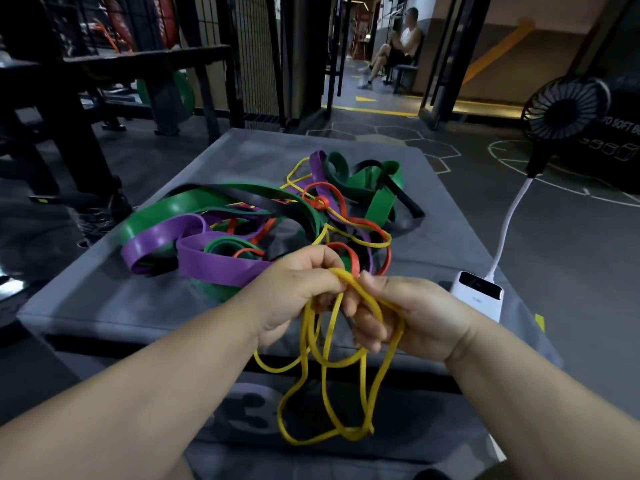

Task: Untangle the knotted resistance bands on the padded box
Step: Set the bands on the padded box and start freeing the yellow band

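Padded box [121, 299], seen from its near edge. Left and centre: the knotted heap [263, 216] of green, purple, black and red bands lies on the box top, just beyond both hands. Centre: the left hand [294, 292] pinches the yellow band [346, 277] at its upper bend. The band's loops hang over the box's front edge (long axis roughly vertical). Right: the right hand [408, 317] curls round the same strands, equally near the heap.

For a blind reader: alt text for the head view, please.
A yellow band is pinched by the left hand and right hand, its loops hanging off the grey padded box. Behind lies a tangle of green, purple, black and red bands.
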Demonstrator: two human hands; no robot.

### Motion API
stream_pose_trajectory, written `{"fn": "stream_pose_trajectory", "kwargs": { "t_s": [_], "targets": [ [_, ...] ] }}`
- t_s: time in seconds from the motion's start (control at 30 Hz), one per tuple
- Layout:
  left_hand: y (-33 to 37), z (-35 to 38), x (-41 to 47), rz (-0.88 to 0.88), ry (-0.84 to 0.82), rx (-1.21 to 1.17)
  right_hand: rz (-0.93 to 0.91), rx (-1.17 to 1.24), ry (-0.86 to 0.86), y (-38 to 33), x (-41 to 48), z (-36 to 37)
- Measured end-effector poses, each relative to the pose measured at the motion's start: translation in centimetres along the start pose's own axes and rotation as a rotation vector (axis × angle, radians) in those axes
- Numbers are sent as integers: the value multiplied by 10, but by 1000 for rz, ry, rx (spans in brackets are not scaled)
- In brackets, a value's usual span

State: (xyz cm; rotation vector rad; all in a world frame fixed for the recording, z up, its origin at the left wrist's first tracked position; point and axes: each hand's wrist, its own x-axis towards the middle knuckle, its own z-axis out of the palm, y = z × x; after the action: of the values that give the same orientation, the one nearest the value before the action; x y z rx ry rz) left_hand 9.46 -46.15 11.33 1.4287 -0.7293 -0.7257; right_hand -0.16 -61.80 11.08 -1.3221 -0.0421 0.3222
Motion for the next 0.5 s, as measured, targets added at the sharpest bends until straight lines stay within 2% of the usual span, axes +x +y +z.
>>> {"fn": "stream_pose_trajectory", "kwargs": {
  "t_s": [0.1, 0.2, 0.33, 0.43, 0.5],
  "targets": [
    [0, -4, 1, 62, 94, 260, -18, -52, 52, -2, -2, -3],
    [-5, -2, 2, 123, 156, 424, 16, -32, -20, -1, 0, -4],
    [-5, 4, 0, 92, 118, 355, 105, 38, -202, 6, 2, -2],
    [-2, 4, 1, 40, 143, 270, 61, 17, -220, 8, 3, 2],
    [-2, 4, 1, 8, 124, 192, -18, 88, -191, 6, 3, 2]
  ]
}}
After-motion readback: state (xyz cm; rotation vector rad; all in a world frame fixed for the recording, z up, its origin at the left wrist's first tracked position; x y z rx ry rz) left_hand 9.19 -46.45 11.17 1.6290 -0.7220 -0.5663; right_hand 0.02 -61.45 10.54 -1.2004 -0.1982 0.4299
